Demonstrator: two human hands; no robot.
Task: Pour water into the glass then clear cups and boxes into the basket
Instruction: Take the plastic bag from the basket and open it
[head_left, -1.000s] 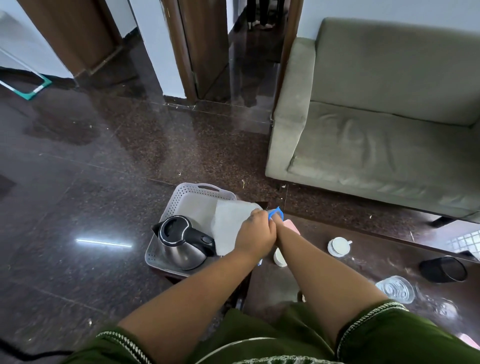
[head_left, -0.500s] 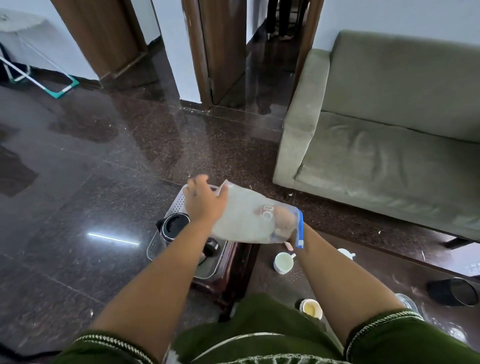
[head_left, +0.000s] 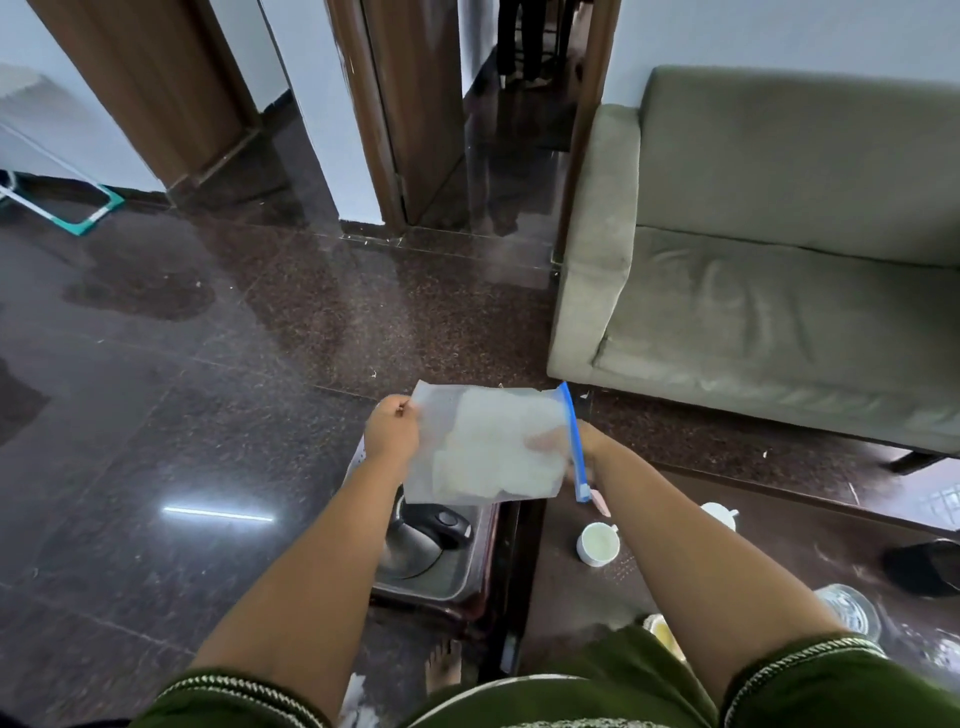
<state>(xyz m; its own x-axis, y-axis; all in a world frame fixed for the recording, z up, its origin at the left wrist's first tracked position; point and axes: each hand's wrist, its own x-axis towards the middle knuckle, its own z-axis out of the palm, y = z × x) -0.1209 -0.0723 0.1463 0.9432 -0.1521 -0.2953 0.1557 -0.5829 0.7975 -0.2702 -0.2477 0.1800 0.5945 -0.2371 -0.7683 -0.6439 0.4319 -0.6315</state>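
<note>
I hold a clear zip bag (head_left: 483, 447) with a blue seal strip, white paper inside, above the grey basket (head_left: 441, 577). My left hand (head_left: 390, 432) pinches the bag's left corner. My right hand (head_left: 558, 447) is inside the bag's open mouth, seen through the plastic, gripping it. A steel kettle (head_left: 415, 540) with a black handle lies in the basket, partly hidden under the bag. On the dark table (head_left: 779, 535) stand a white cup (head_left: 597, 543), a second white cup (head_left: 719, 515), a yellow-filled cup (head_left: 662, 631) and a clear glass (head_left: 849, 613).
A grey-green sofa (head_left: 753, 291) stands past the table on the right. A black container (head_left: 922, 566) sits at the table's right edge. Dark polished floor (head_left: 156, 467) spreads to the left, with a doorway (head_left: 493, 130) ahead. My bare foot (head_left: 441, 670) shows below the basket.
The bag rose from the basket and now spreads flat between both hands. My left hand slid to its left corner, while my right hand has gone in at the open end.
</note>
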